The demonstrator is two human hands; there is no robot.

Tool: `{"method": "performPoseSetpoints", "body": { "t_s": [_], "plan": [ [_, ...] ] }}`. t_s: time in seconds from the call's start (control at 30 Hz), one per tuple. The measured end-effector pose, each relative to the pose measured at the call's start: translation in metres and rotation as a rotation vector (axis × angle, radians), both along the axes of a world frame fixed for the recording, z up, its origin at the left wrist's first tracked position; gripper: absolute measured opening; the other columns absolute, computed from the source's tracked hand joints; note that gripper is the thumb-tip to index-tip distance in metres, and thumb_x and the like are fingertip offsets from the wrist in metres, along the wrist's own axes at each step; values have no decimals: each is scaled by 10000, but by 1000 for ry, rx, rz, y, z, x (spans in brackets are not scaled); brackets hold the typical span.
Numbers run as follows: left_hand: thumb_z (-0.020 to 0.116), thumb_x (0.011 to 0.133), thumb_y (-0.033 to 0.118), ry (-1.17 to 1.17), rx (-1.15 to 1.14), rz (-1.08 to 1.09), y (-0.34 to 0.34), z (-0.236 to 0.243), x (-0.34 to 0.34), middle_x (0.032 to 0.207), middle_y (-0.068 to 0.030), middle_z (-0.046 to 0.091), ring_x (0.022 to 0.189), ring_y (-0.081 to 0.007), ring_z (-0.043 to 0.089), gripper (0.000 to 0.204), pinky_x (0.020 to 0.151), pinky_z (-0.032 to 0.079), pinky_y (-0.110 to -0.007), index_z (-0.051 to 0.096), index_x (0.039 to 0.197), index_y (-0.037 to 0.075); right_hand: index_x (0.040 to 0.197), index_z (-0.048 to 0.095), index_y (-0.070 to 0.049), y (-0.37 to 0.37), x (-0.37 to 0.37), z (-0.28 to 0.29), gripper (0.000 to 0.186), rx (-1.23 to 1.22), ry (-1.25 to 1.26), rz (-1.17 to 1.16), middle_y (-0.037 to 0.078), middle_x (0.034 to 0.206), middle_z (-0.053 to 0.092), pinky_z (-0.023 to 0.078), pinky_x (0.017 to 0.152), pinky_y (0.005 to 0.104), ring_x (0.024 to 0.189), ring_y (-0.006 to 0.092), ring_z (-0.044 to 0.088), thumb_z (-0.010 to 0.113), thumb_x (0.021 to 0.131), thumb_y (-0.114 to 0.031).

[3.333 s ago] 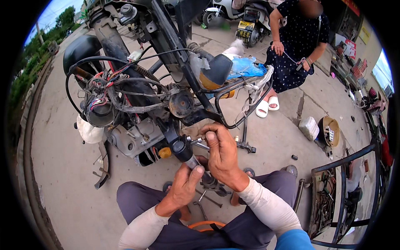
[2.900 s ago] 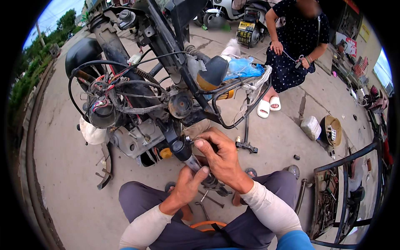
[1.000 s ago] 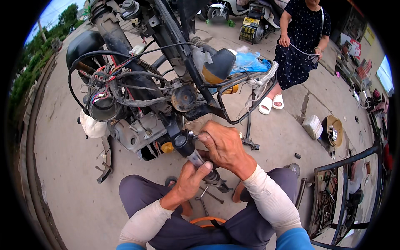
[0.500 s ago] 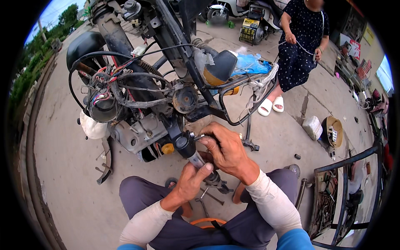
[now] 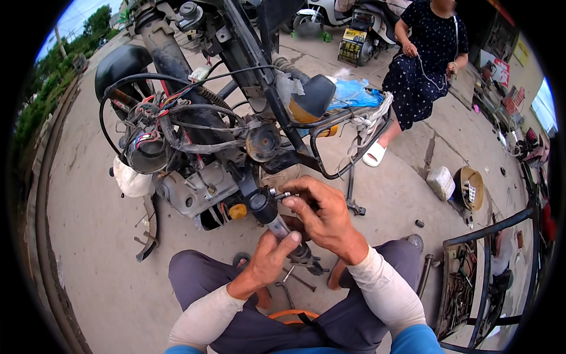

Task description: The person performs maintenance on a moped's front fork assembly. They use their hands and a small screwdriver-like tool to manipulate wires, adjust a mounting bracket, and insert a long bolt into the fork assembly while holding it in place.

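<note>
A partly stripped vehicle frame (image 5: pixel 247 76) with dark fork parts stands before me. My left hand (image 5: pixel 268 258) is closed round a grey metal fork tube (image 5: pixel 277 226), thumb on its upper side. The tube's top sits in a black clamp (image 5: pixel 260 204). At the clamp's right side, my right hand (image 5: pixel 325 219) pinches a small metal bolt (image 5: pixel 283 195) between thumb and forefinger. Its tip is close to the clamp; whether the bolt is in the hole I cannot tell. The right hand's other fingers curl behind, partly hidden near the tube.
Loose cables (image 5: pixel 171 118) hang from the frame at left, above a metal bracket (image 5: pixel 194 187). An orange seat rim (image 5: pixel 293 314) shows between my legs. A tool tray (image 5: pixel 463 271) stands at right inside a black metal rack (image 5: pixel 488 277). Another person (image 5: pixel 421 71) stands at far right holding a cord.
Both my hands stay at the fork, the right shifting only slightly at the bolt. The person at far right has shifted leftward; only one white slipper now shows, and the cord has slackened.
</note>
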State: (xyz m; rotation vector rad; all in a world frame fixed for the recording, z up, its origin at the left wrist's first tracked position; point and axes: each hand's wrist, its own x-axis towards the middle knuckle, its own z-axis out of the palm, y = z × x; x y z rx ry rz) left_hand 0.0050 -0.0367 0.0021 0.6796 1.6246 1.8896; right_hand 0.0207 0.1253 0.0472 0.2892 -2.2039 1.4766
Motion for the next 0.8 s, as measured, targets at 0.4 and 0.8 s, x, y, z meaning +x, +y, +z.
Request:
{"method": "performPoseSetpoints", "body": {
  "t_s": [0.4,0.8],
  "plan": [
    [550,1008,389,-19,4,-21,-1,-3,-1,962,-41,588,868,-112,517,437,792,436,-293,568,1139,-28,1051,653,-3,-1,-6,-1,169,106,135,-58,130,896,686,517,640,328,738,247,684,688,886,-11],
    [542,1009,387,3,-36,-20,-2,-3,-1,946,-43,589,866,-116,520,431,799,439,-295,566,1134,-25,992,652,-2,0,-11,-3,115,119,173,-72,122,836,664,506,613,339,690,264,663,694,888,-29]
  ]
}}
